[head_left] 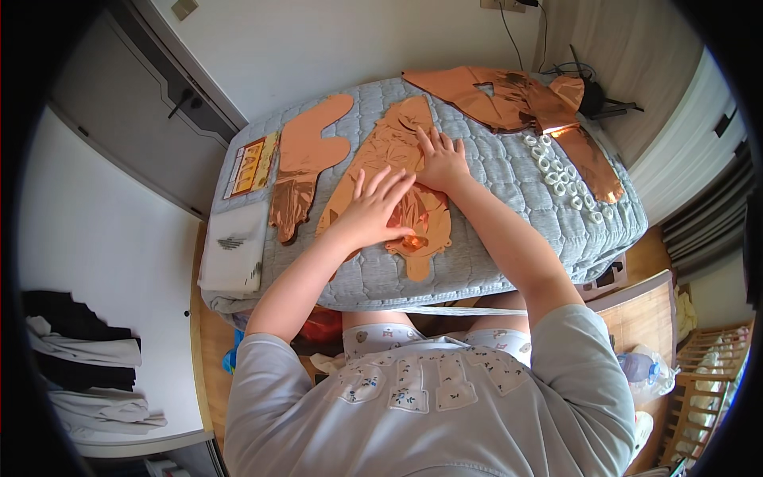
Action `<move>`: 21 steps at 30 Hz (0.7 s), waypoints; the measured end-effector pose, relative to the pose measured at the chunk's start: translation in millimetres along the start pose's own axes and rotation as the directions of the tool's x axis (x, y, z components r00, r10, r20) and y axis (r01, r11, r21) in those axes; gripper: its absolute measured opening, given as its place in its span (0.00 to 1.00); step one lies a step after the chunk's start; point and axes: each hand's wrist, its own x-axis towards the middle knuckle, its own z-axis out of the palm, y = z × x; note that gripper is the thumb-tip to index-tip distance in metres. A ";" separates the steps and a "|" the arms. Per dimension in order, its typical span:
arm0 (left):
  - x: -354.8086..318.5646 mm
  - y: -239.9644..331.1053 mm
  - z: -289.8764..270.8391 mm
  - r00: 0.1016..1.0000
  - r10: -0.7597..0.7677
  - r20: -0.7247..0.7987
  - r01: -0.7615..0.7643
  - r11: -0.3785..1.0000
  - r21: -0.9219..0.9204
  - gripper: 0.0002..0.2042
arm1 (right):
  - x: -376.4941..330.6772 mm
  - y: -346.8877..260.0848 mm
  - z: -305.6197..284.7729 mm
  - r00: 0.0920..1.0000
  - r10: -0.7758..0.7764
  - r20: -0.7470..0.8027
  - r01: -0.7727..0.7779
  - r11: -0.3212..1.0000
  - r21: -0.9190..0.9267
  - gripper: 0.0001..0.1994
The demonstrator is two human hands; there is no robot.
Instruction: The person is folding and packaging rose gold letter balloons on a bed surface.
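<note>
Right now a flat, uninflated rose-gold foil balloon [393, 171] is spread in the middle of a grey quilted mattress [509, 171]. It is being pressed down by both hands. The left hand [373, 211] is laid flat on its lower part, fingers [395, 184] splayed wide, nothing gripped. The right hand [441, 161] is set on the upper part, fingers [437, 143] extended and slightly spread, palm down. Much of the balloon's middle is covered by the hands, so its shape cannot be made out. Just beside it another foil balloon [306, 163] is seen, then a printed card [250, 165]; further crumpled foil shapes [517, 99] and white rings [556, 176] are scattered on the other side.
</note>
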 end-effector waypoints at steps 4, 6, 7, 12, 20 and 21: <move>-35.2 7.9 -0.3 0.997 -0.009 0.075 0.015 0.997 -0.075 0.52 | -7.2 -19.7 -17.9 0.999 -0.001 0.049 0.001 1.000 0.006 0.61; -43.0 14.8 4.3 0.997 -0.013 0.080 0.019 0.997 -0.074 0.52 | -7.0 -17.4 -19.6 0.998 0.005 0.065 -0.005 1.000 0.002 0.62; -46.9 17.0 5.1 0.998 -0.033 0.060 0.037 0.998 -0.055 0.52 | -6.7 -17.4 -20.3 0.998 0.001 0.069 -0.001 1.000 0.000 0.62; -72.8 31.4 -7.5 0.984 -0.138 -0.112 0.141 0.990 0.020 0.46 | -6.9 -14.4 -14.0 1.000 -0.005 0.010 0.004 1.000 0.012 0.63; -151.4 2.1 -7.4 0.584 -0.777 -0.235 0.775 0.620 -0.127 0.25 | -8.4 -13.8 -9.9 1.000 -0.005 0.010 0.005 1.000 0.015 0.64; -154.2 0.1 -3.5 0.642 -0.694 -0.326 0.685 0.710 -0.161 0.19 | -8.4 -14.0 -9.7 1.000 0.001 0.011 -0.001 1.000 0.013 0.64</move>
